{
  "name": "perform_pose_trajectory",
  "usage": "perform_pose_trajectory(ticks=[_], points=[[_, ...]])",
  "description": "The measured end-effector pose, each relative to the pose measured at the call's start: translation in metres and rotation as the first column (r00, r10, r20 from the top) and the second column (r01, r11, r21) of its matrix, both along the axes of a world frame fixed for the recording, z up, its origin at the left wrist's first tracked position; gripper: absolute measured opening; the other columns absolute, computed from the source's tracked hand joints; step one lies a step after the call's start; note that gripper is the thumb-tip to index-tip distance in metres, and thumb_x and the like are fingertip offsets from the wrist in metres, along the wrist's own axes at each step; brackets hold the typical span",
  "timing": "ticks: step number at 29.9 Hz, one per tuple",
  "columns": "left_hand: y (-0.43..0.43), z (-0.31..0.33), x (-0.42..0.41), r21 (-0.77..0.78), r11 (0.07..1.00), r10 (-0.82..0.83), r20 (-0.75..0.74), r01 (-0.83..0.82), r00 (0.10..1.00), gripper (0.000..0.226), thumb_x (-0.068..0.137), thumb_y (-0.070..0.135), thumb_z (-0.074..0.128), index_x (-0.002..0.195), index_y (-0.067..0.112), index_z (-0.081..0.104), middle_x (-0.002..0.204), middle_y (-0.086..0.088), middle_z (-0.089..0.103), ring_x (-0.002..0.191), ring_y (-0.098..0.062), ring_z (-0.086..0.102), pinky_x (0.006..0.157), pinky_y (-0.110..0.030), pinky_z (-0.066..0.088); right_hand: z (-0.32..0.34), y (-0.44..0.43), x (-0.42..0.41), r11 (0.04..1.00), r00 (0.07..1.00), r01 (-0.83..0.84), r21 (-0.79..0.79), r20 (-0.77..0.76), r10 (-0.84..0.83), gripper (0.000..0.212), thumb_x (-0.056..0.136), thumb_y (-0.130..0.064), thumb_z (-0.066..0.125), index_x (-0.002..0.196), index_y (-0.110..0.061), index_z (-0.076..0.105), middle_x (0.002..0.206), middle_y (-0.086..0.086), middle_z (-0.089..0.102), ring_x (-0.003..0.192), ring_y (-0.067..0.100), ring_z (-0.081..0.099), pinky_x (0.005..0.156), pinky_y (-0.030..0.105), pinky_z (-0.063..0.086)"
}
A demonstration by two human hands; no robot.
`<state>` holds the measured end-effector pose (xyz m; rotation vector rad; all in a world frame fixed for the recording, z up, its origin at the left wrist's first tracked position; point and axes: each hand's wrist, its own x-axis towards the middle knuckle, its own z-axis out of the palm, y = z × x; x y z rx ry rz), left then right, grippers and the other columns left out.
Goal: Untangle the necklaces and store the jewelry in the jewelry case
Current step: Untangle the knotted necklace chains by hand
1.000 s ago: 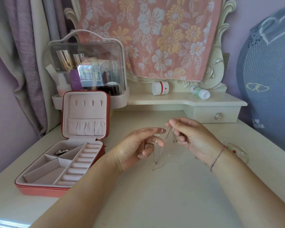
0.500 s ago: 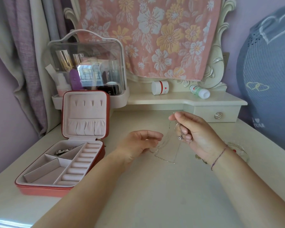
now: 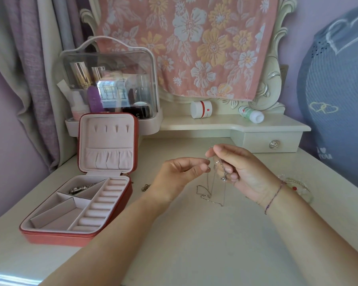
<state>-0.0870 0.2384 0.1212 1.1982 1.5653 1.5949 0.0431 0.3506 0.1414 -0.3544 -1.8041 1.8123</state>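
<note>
Head view: left hand (image 3: pixel 180 174) pinches the tangled necklaces (image 3: pixel 211 195) with thumb and forefinger at centre. Right hand (image 3: pixel 242 172) at its 2 o'clock pinches the same chains, other fingers curled by a pendant (image 3: pixel 223 178). Loops sag onto the table (image 3: pixel 194 244). Jewelry case (image 3: pixel 74 234) open at 8 o'clock. Blue cushion (image 3: pixel 339 120) at 3 o'clock reads "I YOU" with a heart.

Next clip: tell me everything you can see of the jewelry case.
The jewelry case is a square box, coral-red outside and lined in pale pink velvety fabric. It lies open on the table, apart from the left hand to its right. Its lid stands upright, with four small notches above a gathered pocket. The base holds ring rolls and angled compartments; a silvery piece lies in the rear one.
</note>
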Motion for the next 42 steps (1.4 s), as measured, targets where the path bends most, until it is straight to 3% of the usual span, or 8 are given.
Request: perform_pose_trajectory(ticks=[5, 12, 19, 23, 27, 33, 36, 42], points=[[0.001, -0.001, 0.0, 0.026, 1.0, -0.003, 0.02, 0.002, 1.0, 0.008, 0.085, 0.018, 0.068, 0.089, 0.014, 0.073, 0.079, 0.003, 0.075, 0.078, -0.003, 0.066, 0.072, -0.009, 0.045, 0.0, -0.003, -0.001, 1.0, 1.0, -0.015, -0.005, 0.022, 0.015, 0.023, 0.076, -0.04, 0.059, 0.075, -0.021, 0.073, 0.047, -0.005, 0.031, 0.044, 0.01, 0.021, 0.046, 0.019, 0.023], [0.001, 0.001, -0.003, 0.017, 0.998, 0.052, 0.016, -0.052, 0.999, 0.018, 0.095, 0.017, 0.058, 0.088, 0.014, 0.074, 0.079, 0.001, 0.075, 0.074, -0.004, 0.062, 0.069, -0.014, 0.046, -0.001, 0.0, -0.001, 0.966, 0.966, 0.224, 0.132, 0.104, -0.239, 0.018, 0.086, -0.029, 0.064, 0.074, -0.016, 0.066, 0.048, -0.006, 0.025, 0.041, 0.007, 0.023, 0.042, 0.016, 0.023], [0.001, 0.002, -0.004, 0.02, 0.993, 0.12, 0.004, -0.12, 0.993, 0.018, 0.089, 0.018, 0.066, 0.073, 0.019, 0.075, 0.079, 0.004, 0.071, 0.075, -0.004, 0.057, 0.069, -0.013, 0.045, -0.007, 0.001, -0.003, 0.936, 0.965, 0.166, 0.311, 0.145, -0.219, 0.006, 0.084, -0.019, 0.07, 0.088, -0.015, 0.072, 0.046, -0.016, 0.05, 0.038, 0.0, 0.039, 0.043, 0.007, 0.028], [0.001, 0.002, -0.003, -0.006, 0.993, 0.114, 0.012, -0.114, 0.993, 0.015, 0.082, 0.026, 0.071, 0.069, 0.02, 0.072, 0.069, 0.01, 0.064, 0.069, 0.001, 0.056, 0.072, -0.011, 0.043, -0.009, -0.001, -0.005, 0.921, 0.971, 0.129, 0.367, 0.142, -0.192, 0.005, 0.08, -0.026, 0.074, 0.081, -0.021, 0.074, 0.059, -0.004, 0.058, 0.055, 0.002, 0.048, 0.06, 0.011, 0.039], [0.001, 0.002, -0.005, -0.018, 0.993, 0.12, 0.026, -0.12, 0.992, 0.02, 0.069, 0.042, 0.072, 0.066, 0.023, 0.071, 0.072, 0.003, 0.061, 0.076, -0.01, 0.051, 0.076, -0.021, 0.042, -0.006, -0.005, -0.002, 0.924, 0.976, 0.119, 0.363, 0.126, -0.175, 0.008, 0.084, -0.016, 0.071, 0.081, -0.009, 0.071, 0.044, -0.013, 0.053, 0.044, -0.002, 0.046, 0.052, 0.005, 0.034], [0.003, 0.0, -0.007, -0.013, 0.998, 0.061, 0.09, -0.06, 0.994, 0.02, 0.092, 0.021, 0.061, 0.075, 0.012, 0.066, 0.072, 0.002, 0.062, 0.07, -0.007, 0.057, 0.071, -0.022, 0.043, -0.004, -0.008, -0.003, 0.919, 0.976, 0.095, 0.382, 0.147, -0.161, 0.009, 0.087, -0.014, 0.067, 0.079, -0.01, 0.066, 0.038, -0.016, 0.043, 0.038, -0.001, 0.041, 0.045, 0.005, 0.03], [0.003, 0.0, -0.006, 0.011, 1.0, -0.007, 0.196, 0.005, 0.981, 0.022, 0.096, 0.018, 0.054, 0.078, 0.011, 0.063, 0.078, -0.001, 0.063, 0.071, -0.011, 0.059, 0.066, -0.022, 0.045, -0.006, -0.004, -0.004, 0.943, 0.979, 0.114, 0.312, 0.126, -0.159, 0.011, 0.088, -0.015, 0.065, 0.077, -0.014, 0.065, 0.046, -0.015, 0.046, 0.042, 0.0, 0.037, 0.048, 0.009, 0.03], [0.003, -0.001, -0.007, -0.008, 0.999, -0.032, 0.155, 0.034, 0.987, 0.023, 0.096, 0.023, 0.054, 0.079, 0.011, 0.063, 0.079, 0.002, 0.063, 0.074, -0.01, 0.06, 0.068, -0.021, 0.045, -0.008, 0.002, -0.005, 0.957, 0.979, 0.16, 0.241, 0.086, -0.185, 0.013, 0.085, -0.017, 0.068, 0.072, -0.02, 0.066, 0.066, -0.01, 0.056, 0.061, 0.007, 0.048, 0.061, 0.017, 0.037]])
